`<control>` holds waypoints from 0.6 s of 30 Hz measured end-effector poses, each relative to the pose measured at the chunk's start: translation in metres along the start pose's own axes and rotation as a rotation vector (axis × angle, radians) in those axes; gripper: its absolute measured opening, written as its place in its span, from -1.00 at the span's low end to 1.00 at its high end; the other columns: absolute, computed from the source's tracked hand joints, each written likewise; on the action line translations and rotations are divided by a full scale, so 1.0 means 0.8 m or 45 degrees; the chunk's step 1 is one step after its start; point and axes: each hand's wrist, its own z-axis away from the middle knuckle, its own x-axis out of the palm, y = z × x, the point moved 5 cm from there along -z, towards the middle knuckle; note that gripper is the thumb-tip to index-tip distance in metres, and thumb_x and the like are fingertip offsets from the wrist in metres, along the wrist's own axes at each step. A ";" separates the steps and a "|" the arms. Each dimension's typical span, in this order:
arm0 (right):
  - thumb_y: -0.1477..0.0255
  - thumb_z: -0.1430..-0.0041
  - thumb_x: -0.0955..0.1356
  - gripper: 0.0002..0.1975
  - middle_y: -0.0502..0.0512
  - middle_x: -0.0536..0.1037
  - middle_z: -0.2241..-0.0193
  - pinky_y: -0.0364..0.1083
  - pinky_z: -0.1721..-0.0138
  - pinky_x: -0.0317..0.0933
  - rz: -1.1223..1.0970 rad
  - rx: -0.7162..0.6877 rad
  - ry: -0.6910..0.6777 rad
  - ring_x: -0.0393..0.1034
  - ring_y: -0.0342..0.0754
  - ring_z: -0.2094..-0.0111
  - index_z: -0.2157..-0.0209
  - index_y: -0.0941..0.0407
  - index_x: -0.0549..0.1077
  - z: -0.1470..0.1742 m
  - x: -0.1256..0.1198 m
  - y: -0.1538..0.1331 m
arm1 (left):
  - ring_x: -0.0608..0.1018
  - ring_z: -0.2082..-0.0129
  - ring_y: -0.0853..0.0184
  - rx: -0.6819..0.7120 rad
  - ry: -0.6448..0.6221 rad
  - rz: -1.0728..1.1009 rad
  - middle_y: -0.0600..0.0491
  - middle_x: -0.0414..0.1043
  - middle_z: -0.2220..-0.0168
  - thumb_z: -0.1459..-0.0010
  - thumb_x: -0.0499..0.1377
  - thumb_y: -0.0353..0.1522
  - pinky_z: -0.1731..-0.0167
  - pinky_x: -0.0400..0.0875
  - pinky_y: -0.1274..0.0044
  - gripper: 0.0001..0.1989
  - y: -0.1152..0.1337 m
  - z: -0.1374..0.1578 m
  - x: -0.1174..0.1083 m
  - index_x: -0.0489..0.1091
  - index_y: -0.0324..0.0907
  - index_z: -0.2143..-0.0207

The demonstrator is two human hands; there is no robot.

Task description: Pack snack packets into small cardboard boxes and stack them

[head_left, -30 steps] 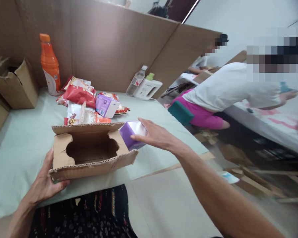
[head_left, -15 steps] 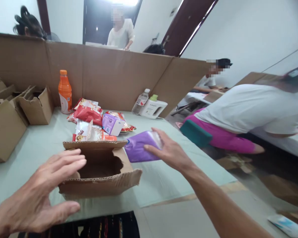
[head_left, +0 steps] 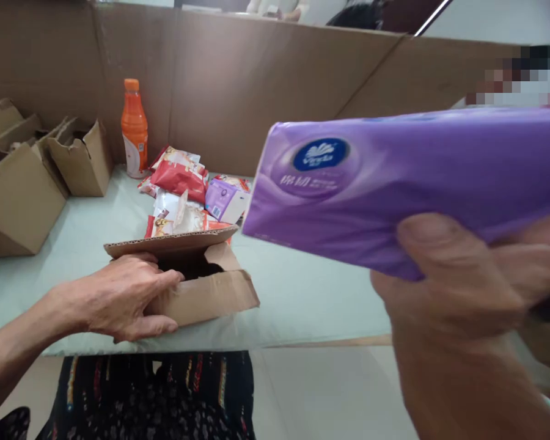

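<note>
Right hand (head_left: 467, 287) pinches a purple tissue pack (head_left: 371, 195), thumb low on its face — blue logo (head_left: 321, 153) reads "Vinda". Left hand (head_left: 123, 296), thumb spread from forefinger, rests on a cardboard box (head_left: 215, 298).

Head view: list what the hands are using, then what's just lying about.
In use:
purple plastic-wrapped pack, in the right hand
open brown cardboard box, touched by the left hand

Lying about:
orange plastic bottle
glossy red packets
purple-and-white pack
brown cardboard containers, left
</note>
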 end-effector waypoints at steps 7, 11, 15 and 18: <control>0.12 -0.22 0.45 -0.02 0.10 0.21 -0.42 0.39 -0.32 0.22 -0.067 -0.099 0.133 0.09 0.35 -0.43 -0.50 -0.19 -0.12 -0.039 0.027 -0.049 | 0.60 0.15 0.09 0.129 0.133 -0.099 -0.09 0.57 0.19 -0.20 0.25 -0.22 0.14 0.49 0.34 -0.76 0.016 0.005 -0.012 0.47 -0.19 0.18; 0.23 -0.30 0.42 -0.16 0.02 0.31 -0.36 0.36 -0.33 0.22 -0.099 -0.196 0.258 0.24 0.27 -0.36 -0.47 -0.27 -0.05 -0.030 0.024 -0.063 | 0.59 0.25 0.11 0.077 0.141 -0.144 0.01 0.55 0.34 -0.21 0.22 -0.32 -0.12 0.38 0.16 -0.90 0.030 0.035 -0.016 0.46 -0.15 0.24; 0.26 -0.29 0.43 -0.14 -0.01 0.37 -0.33 0.36 -0.33 0.25 0.014 -0.218 0.140 0.28 0.29 -0.34 -0.47 -0.31 -0.03 -0.017 0.014 -0.068 | 0.58 0.30 0.19 0.030 0.202 -0.165 0.07 0.52 0.39 -0.29 0.14 -0.40 -0.39 0.07 0.06 -0.89 0.042 0.066 -0.013 0.48 -0.12 0.23; 0.23 -0.28 0.44 -0.10 -0.03 0.31 -0.38 0.32 -0.34 0.24 -0.021 -0.259 0.059 0.23 0.27 -0.37 -0.49 -0.28 -0.07 -0.021 0.009 -0.076 | 0.60 0.20 0.17 -0.022 0.311 -0.221 0.05 0.55 0.33 -0.33 0.10 -0.42 -0.45 -0.03 0.04 -0.81 0.042 0.077 -0.011 0.51 -0.12 0.14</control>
